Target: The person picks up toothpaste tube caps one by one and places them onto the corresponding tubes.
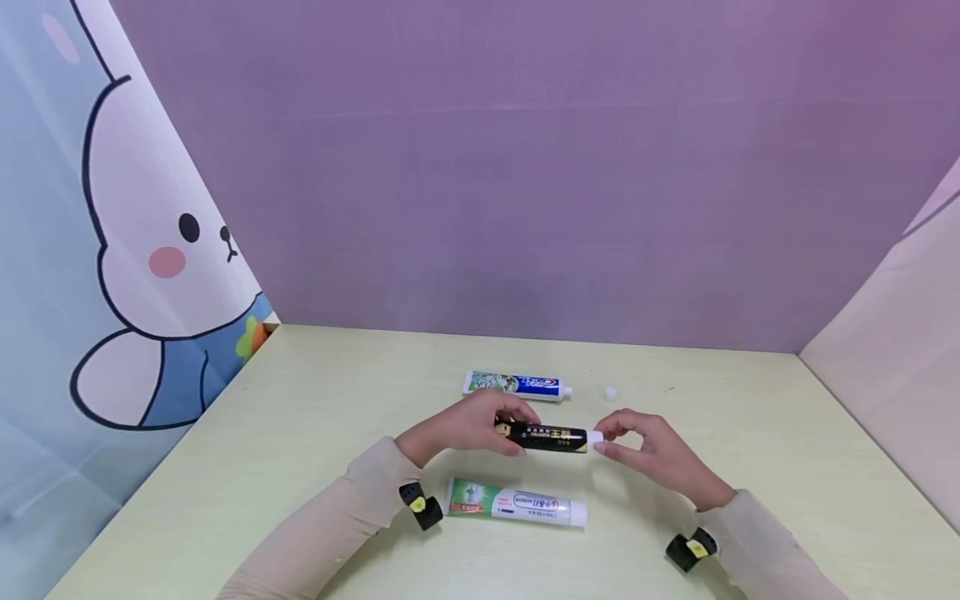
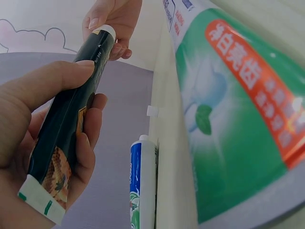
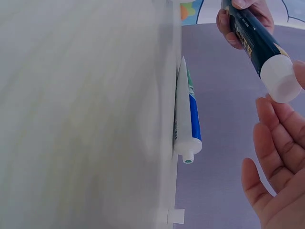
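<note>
My left hand holds a black toothpaste tube level above the table, thumb on one side and fingers curled round the other. At the tube's right end, thumb and forefinger of my right hand pinch its white cap; the other fingers hang loosely bent. Behind the held tube lies a blue and green tube with its narrow nozzle uncovered. A small white cap rests to the right of that nozzle. Nearer the front lies a green and white tube with a white cap on it.
The pale table meets a purple backdrop at its far edge. A curtain with a rabbit drawing hangs on the left, and a pale cloth on the right.
</note>
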The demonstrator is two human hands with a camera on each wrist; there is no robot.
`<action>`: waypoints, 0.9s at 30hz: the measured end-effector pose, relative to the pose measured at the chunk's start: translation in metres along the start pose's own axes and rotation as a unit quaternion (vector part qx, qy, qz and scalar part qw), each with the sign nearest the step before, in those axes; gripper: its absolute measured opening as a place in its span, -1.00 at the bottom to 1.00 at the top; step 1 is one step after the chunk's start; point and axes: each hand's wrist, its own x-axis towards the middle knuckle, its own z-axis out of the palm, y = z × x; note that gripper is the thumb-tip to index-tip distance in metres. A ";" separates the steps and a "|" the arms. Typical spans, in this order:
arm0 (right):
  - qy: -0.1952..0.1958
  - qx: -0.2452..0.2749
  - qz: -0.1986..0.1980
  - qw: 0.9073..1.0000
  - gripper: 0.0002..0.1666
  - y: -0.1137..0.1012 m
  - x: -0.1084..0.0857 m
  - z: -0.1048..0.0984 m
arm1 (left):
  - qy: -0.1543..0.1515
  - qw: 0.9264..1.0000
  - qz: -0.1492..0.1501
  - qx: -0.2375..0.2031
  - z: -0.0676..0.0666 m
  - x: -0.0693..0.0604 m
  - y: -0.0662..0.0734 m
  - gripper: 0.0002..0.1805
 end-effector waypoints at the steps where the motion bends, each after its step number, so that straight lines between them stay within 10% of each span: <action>1: -0.003 0.003 0.003 1.000 -0.86 0.000 0.000 0.000 | -0.001 1.000 -0.002 -0.001 0.000 0.000 0.000 -0.61; 8: -0.002 0.001 0.000 1.000 -0.86 0.002 -0.001 0.001 | -0.003 1.000 -0.012 -0.003 0.001 -0.001 0.000 -0.60; 27: 0.063 -0.029 -0.161 0.985 -0.46 0.009 0.003 0.004 | 0.000 1.000 -0.003 0.003 0.001 0.000 -0.004 -0.60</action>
